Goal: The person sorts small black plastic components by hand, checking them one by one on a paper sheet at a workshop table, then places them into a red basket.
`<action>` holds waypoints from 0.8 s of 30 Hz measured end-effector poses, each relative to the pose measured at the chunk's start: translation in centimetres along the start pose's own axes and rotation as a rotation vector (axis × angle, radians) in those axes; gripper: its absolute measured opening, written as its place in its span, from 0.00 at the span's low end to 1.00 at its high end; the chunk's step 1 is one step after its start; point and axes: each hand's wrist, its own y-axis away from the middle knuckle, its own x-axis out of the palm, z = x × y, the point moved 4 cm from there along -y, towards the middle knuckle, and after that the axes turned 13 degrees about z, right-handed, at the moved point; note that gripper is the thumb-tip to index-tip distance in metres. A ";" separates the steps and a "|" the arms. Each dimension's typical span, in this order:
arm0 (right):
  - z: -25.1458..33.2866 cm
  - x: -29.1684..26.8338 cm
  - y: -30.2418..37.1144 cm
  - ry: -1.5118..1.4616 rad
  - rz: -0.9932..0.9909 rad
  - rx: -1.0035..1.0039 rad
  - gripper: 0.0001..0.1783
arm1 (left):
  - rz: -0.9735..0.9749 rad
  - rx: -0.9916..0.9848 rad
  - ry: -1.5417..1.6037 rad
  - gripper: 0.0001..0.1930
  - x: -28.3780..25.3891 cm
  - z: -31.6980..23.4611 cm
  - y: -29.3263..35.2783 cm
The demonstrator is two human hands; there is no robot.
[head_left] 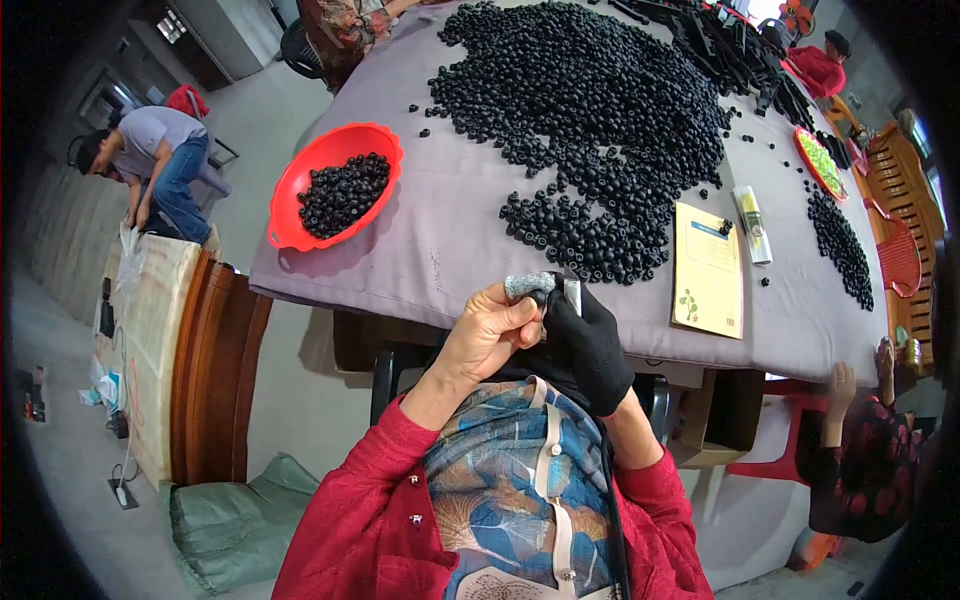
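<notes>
Close to the chest, the bare left hand (487,335), a grey guard on its thumb, pinches a small black ring (541,297) against the black-gloved right hand (585,345), which seems to grip a thin blade. This looks like trimming; the next stroke needs a steady pinch. Beyond, a heap of black rings (590,120) covers the grey table (450,240), beside a red basket (290,215).

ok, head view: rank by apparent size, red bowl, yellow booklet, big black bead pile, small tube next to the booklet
1. Big black bead pile
2. Red bowl
3. Yellow booklet, close to the bowl in apparent area, so that order is unsure
4. Small tube
</notes>
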 end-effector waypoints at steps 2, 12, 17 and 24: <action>0.7 0.4 0.2 0.022 0.009 -0.033 0.15 | 0.001 -0.003 -0.015 0.05 0.3 -0.2 -0.1; 0.6 0.7 0.2 0.207 0.066 -0.064 0.14 | -0.040 -0.082 -0.256 0.07 -0.3 0.2 0.1; -0.1 0.0 0.2 0.040 -0.047 0.095 0.14 | -0.285 0.086 -0.526 0.07 -2.8 -5.2 0.6; 0.1 -0.8 -0.2 0.092 -0.018 0.084 0.15 | -0.739 0.359 -1.258 0.16 -10.9 -21.2 1.9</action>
